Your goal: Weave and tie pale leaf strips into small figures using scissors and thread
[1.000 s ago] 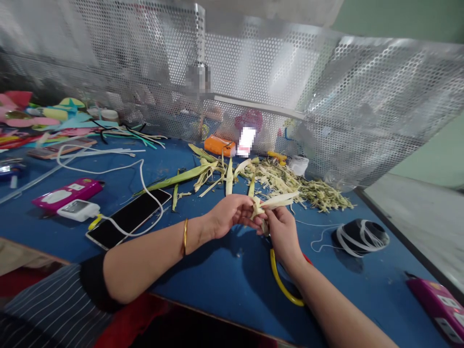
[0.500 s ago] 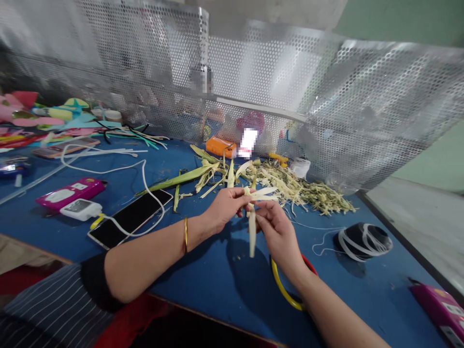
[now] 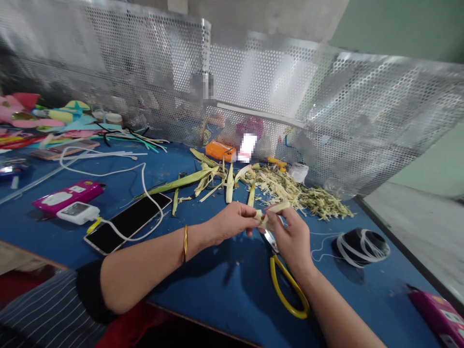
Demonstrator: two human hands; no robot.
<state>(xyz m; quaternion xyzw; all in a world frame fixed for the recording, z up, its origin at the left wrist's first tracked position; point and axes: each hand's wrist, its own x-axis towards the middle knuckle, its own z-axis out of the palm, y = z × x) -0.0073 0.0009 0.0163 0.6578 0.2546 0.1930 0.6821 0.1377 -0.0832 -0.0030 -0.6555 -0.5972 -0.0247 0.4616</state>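
Between my two hands, above the middle of the table, is a small folded piece of pale corn husk [image 3: 280,208]. My left hand [image 3: 232,223] pinches its left end between thumb and fingertips. Closed around the other end, my right hand [image 3: 293,238] hides part of the husk. Scissors with yellow handles [image 3: 279,285] lie on the blue table beneath my right hand; their blades are partly covered. Just beyond the hands are longer green-and-cream husk leaves [image 3: 229,186] and a heap of shredded husk [image 3: 282,186].
On the left lie a black-screened phone [image 3: 126,223], a white cable [image 3: 144,181] and a magenta device [image 3: 68,197]. A dark spool of white thread [image 3: 362,247] sits to the right. An orange packet [image 3: 220,151] is near the perforated metal screen [image 3: 268,72] at the back.
The husk strips that fanned out and hung down are now folded between my fingers. Both hands have come slightly nearer, and my right hand has turned, exposing more of the scissors.
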